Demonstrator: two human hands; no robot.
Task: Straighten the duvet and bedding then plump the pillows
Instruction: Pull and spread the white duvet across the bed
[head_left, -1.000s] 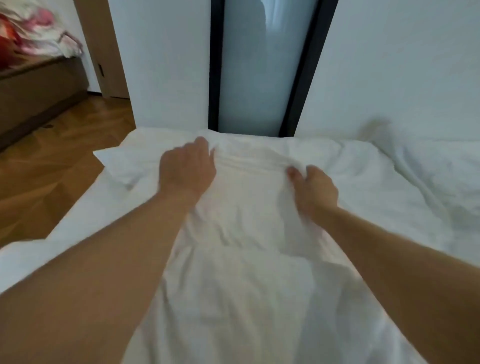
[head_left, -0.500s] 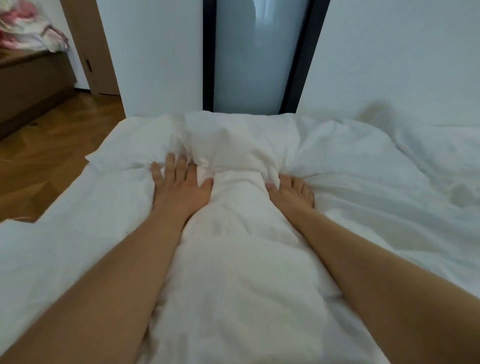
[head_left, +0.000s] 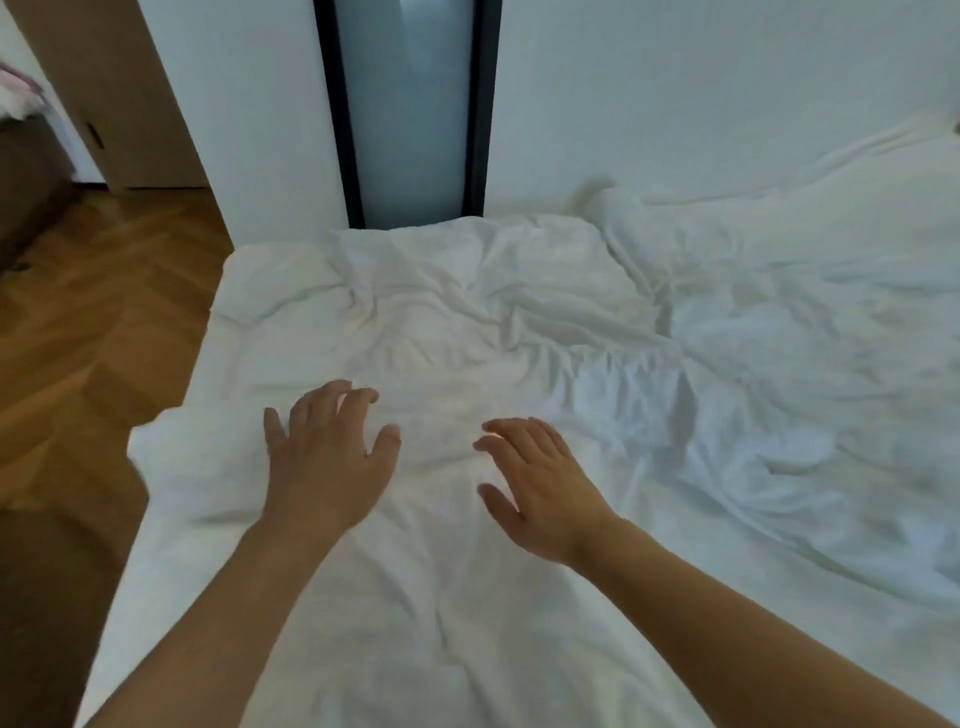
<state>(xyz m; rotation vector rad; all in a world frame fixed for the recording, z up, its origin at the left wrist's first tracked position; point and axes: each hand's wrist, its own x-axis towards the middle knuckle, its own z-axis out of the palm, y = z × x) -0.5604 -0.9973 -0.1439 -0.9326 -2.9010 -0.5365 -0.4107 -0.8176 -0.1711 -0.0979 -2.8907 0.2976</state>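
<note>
A white duvet (head_left: 467, 332) covers the bed, creased and bunched toward its far end near the wall. My left hand (head_left: 327, 457) is spread open over the duvet left of centre, fingers loosely apart and holding nothing. My right hand (head_left: 540, 488) is open beside it, fingers straight and pointing up-left, just above or on the fabric. More rumpled white bedding (head_left: 779, 322) lies to the right. No pillow can be told apart from the bedding.
A wooden parquet floor (head_left: 104, 322) runs along the bed's left side. A white wall with a dark-framed frosted glass panel (head_left: 410, 104) stands right behind the bed's far end. A brown piece of furniture (head_left: 26, 187) stands at the far left.
Both hands let go of the bunched fold they gripped, then pressed beside, at the far end and drew back toward me, open. The fold now lies flatter.
</note>
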